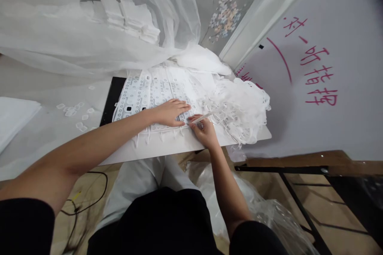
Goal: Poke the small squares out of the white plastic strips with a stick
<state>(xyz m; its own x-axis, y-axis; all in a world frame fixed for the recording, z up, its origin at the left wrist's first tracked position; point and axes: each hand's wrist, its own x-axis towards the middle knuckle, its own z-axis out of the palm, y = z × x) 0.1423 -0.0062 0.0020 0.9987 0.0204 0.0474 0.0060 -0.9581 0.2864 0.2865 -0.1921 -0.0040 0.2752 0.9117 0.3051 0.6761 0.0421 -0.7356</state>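
A white sheet of lace-like fabric (158,89) with rows of small grey oval patterns lies on the table in front of me. My left hand (172,112) rests flat on it, fingers stretched to the right. Close beside, at the fabric's near right edge, my right hand (205,130) is closed around a slim white pen-like tool (205,117). Its working tip is too small to make out. White loops hang from the fabric's near edge. A tangled heap of white lacy strips (242,107) lies just right of my right hand.
A black board (111,101) shows under the fabric's left side. Small white cut-out pieces (73,109) are scattered at left. Sheer white cloth (89,53) covers the back of the table. A whiteboard (344,51) with red writing borders the right. Clear plastic wrap (266,207) lies below.
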